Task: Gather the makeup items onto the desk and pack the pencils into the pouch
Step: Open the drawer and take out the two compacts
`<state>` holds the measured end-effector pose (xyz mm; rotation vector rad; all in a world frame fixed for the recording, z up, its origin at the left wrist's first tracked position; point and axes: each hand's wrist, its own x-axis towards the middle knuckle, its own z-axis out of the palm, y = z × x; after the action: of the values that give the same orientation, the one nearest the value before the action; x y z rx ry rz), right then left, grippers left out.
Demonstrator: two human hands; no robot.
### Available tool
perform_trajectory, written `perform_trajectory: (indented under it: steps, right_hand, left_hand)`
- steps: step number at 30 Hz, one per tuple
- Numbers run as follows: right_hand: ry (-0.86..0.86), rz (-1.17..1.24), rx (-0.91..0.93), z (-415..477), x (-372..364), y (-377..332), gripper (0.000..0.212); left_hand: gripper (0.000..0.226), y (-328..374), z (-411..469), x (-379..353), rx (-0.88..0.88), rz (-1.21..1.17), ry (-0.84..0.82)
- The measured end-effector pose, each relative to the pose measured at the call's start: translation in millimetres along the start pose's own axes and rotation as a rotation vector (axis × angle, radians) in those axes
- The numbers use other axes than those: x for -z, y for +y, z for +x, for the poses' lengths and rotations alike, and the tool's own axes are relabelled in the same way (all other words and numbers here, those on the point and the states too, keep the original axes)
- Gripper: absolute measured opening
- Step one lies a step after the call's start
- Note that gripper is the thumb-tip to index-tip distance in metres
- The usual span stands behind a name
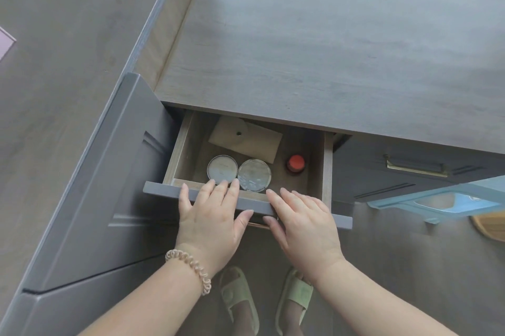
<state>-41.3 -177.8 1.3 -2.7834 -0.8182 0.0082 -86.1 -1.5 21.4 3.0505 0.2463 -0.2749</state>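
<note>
Open drawer (161, 189) beneath the front edge of the grey wood-grain bench (328, 48), seen from above; left hand (210, 215) laid over the drawer's front rim, fingers spread and nearly straight, their tips reaching to the near edge of a round tin (222, 167), though whether they touch it cannot be told; thumb stretched along the front panel; right hand (303, 223) beside it on the same rim, fingers likewise extended and slightly apart, thumb below the panel; neither hand is closed around any item. Inside the drawer: a flat beige pouch (254, 141) with a small dark snap at the rear left, partly under the bench top; the round tin touching a clear-lidded jar (254, 174) at the front; a red-capped bottle (295, 163) standing apart to the right. A pale coiled band (191, 267) circles the left wrist; green slippers (237, 297) show on the floor (54, 89) below; a brass handle (415, 167) marks the neighbouring closed drawer; a light blue furniture piece (437, 199) lies at the right.
</note>
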Motion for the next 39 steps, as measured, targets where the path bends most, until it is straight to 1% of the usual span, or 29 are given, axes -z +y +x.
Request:
perform_trajectory:
  steps: [7, 16, 32, 34, 36, 39]
  right_hand:
    - [-0.013, 0.021, 0.009, -28, -3, -10, 0.041]
    - [-0.087, 0.029, -0.002, -56, 3, -24, 0.04]
    - [-0.13, 0.033, 0.02, -96, 2, -38, 0.044]
    - [-0.134, 0.059, 0.013, -97, 3, -41, 0.047]
    - [-0.109, 0.092, 0.005, -93, 6, -41, 0.05]
    - [-0.007, 0.109, 0.017, -69, 14, -38, 0.042]
  left_hand:
    - [0.061, 1, -26, 3, 0.022, 0.0, -0.056]
    - [0.06, 0, -56, 10, 0.014, 0.006, -0.134]
    - [0.058, -11, -92, -2, -0.072, 0.01, -0.132]
    - [0.058, -13, -93, -4, -0.096, 0.008, -0.109]
    - [0.057, -15, -90, -4, -0.129, -0.01, -0.042]
    - [0.054, -24, -68, 1, -0.125, -0.028, 0.085]
